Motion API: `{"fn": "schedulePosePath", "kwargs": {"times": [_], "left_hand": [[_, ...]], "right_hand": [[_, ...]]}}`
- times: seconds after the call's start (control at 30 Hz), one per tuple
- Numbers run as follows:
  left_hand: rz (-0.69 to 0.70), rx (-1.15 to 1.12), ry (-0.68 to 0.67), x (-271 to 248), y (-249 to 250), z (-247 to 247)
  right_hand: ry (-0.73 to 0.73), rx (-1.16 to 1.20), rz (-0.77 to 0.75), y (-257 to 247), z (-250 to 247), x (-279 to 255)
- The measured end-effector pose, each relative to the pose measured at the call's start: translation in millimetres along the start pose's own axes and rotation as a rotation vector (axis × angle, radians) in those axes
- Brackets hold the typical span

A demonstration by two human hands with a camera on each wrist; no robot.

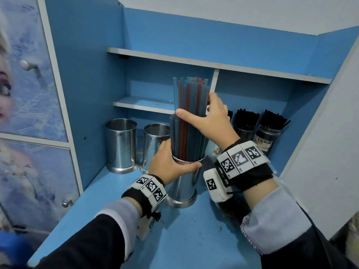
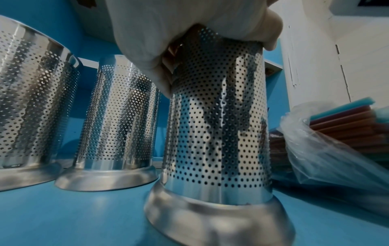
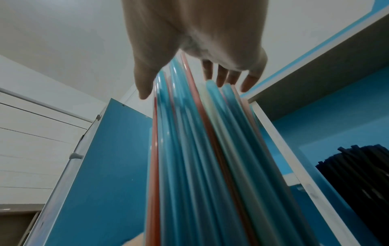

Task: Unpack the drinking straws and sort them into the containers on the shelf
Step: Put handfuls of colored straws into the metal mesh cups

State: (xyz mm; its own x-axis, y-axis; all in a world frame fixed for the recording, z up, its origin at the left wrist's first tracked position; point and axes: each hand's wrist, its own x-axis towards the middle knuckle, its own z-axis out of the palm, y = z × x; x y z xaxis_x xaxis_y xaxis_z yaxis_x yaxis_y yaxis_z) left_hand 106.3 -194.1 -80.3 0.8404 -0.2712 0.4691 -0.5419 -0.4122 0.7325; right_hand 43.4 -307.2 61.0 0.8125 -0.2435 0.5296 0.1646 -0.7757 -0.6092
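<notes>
A bundle of blue and red straws (image 1: 189, 105) stands upright in a perforated steel holder (image 1: 182, 185) on the blue shelf surface (image 1: 93, 202). My left hand (image 1: 171, 164) grips the holder just under its rim, thumb in front. From below, the left hand (image 2: 189, 25) wraps the top of the holder (image 2: 216, 133). My right hand (image 1: 211, 119) clasps the bundle halfway up, thumb across the front and fingers behind. In the right wrist view, the straws (image 3: 200, 149) run up between the thumb and fingers of the right hand (image 3: 200, 33).
Two empty perforated holders (image 1: 121, 146) (image 1: 155, 140) stand to the left. Jars of black straws (image 1: 244, 123) (image 1: 270, 131) sit at the back right. A plastic bag of more coloured straws (image 2: 328, 149) lies right of the held holder. A white divider (image 1: 214, 80) stands just behind the bundle.
</notes>
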Motion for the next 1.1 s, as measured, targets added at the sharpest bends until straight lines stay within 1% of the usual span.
{"fn": "schedulePosePath", "kwargs": {"times": [0.1, 0.13, 0.2, 0.27, 0.37, 0.47, 0.6, 0.67, 0.77, 0.87, 0.9, 1.0, 1.1], "left_hand": [[0.006, 0.005, -0.003, 0.1, -0.1, -0.2], [0.007, 0.006, -0.004, 0.1, -0.4, 0.1], [0.011, 0.003, -0.003, 0.2, -1.4, 0.5], [0.013, 0.001, 0.003, 0.3, -2.0, 0.9], [0.015, 0.001, 0.016, 0.2, -2.8, 1.6], [0.02, -0.003, 0.019, 0.5, -3.3, 2.1], [0.022, -0.009, 0.024, -0.1, -3.4, 2.2], [0.029, -0.006, 0.028, -0.3, -2.7, 2.1], [0.04, -0.008, 0.029, -0.4, -3.0, 1.9], [0.042, -0.01, 0.028, -0.8, -4.2, 2.6], [0.042, -0.01, 0.028, -0.9, -4.5, 2.6], [0.039, -0.014, 0.021, -0.9, -4.6, 2.2], [0.039, -0.015, 0.018, -1.3, -4.0, 2.2]], "right_hand": [[0.159, 0.153, -0.159, -4.7, -7.6, -5.2], [0.184, 0.179, -0.226, -7.4, -11.1, -3.8], [0.161, 0.157, -0.34, -14.2, -18.3, 2.5], [0.104, 0.074, -0.438, -19.8, -23.2, 10.4], [0.062, -0.002, -0.527, -20.3, -20.6, 12.0], [0.077, -0.026, -0.542, -9.4, -11.3, 1.4], [0.03, -0.101, -0.536, 11.3, 0.3, -18.2], [0.037, -0.112, -0.513, 18.2, 5.2, -26.5], [0.093, -0.039, -0.5, 16.3, 5.0, -26.1], [0.186, -0.005, -0.521, 4.8, -2.4, -13.2], [0.196, 0.003, -0.525, 0.3, -5.4, -7.6], [0.125, 0.014, -0.53, -8.1, -12.6, 8.5], [0.021, -0.052, -0.502, -6.8, -14.4, 14.0]]}}
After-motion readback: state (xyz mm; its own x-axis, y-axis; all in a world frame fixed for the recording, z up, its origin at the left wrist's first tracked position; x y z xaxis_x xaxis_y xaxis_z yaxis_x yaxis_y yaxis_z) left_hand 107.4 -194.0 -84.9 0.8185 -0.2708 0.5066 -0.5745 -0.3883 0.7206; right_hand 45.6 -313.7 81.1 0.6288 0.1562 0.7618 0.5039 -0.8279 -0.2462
